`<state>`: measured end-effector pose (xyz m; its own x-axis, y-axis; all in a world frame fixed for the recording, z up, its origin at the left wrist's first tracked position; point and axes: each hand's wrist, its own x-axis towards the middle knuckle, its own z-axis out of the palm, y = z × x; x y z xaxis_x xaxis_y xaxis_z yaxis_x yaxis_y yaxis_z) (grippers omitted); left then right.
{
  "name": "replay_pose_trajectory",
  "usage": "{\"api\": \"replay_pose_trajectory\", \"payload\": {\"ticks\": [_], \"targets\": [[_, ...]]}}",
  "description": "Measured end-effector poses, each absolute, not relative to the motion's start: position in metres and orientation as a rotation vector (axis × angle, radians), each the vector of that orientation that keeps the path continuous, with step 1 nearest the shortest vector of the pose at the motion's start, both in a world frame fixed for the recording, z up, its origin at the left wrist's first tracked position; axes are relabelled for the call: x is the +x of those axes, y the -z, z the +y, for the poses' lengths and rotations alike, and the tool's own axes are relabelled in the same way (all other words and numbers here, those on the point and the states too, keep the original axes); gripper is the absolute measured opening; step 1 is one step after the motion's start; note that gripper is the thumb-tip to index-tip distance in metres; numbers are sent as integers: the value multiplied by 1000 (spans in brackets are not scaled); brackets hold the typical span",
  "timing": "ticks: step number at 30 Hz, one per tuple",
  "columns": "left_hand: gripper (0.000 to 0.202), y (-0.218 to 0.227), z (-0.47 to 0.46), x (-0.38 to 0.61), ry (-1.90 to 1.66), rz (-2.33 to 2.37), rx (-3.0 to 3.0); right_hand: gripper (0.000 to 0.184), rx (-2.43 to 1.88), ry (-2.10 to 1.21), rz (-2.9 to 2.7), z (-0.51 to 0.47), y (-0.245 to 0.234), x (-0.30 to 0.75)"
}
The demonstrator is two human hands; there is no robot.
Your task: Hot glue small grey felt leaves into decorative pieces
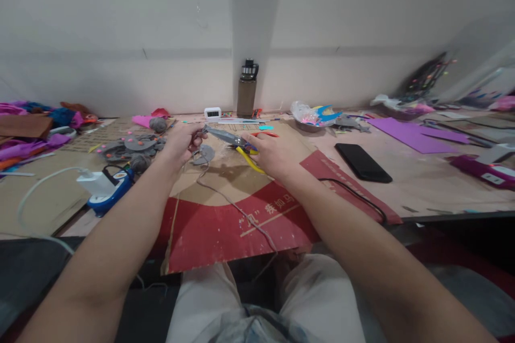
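Observation:
My left hand [186, 142] is closed, its fingertips pinching the end of a small grey strip [217, 133]. The strip stretches towards the pliers [250, 158], which have a yellow handle and are gripped in my right hand [270, 151]. Whether the jaws touch the strip is too blurred to tell. Below my left fingers lies a flat grey cut piece [204, 154]. A thin grey yarn [229, 199] trails from near it across the red cardboard [209, 233] and over the front edge. Just behind my right hand shows an orange-red handle [269, 134].
Grey pieces with pink dots [132, 144] and a blue power strip [110, 198] lie left. A bottle [247, 91] and white clock [212, 113] stand at the back. Right are a bowl [309, 126], a black phone [362, 162], purple sheets [410, 135] and a glue gun [483, 170].

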<state>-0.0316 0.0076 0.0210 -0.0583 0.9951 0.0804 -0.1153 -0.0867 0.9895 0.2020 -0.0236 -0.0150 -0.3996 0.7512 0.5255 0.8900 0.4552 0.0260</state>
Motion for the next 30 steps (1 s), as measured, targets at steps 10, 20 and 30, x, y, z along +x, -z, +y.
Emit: {"api": "replay_pose_trajectory", "payload": {"ticks": [10, 20, 30], "targets": [[14, -17, 8, -30, -1614, 1140, 1208, 45, -1281, 292, -2104, -19, 10, 212], [18, -8, 7, -23, -1526, 1108, 1323, 35, -1838, -51, -1887, 5, 20, 242], [19, -9, -7, -8, -1416, 1025, 1361, 33, -1974, 216, -1938, 10, 21, 242]]}}
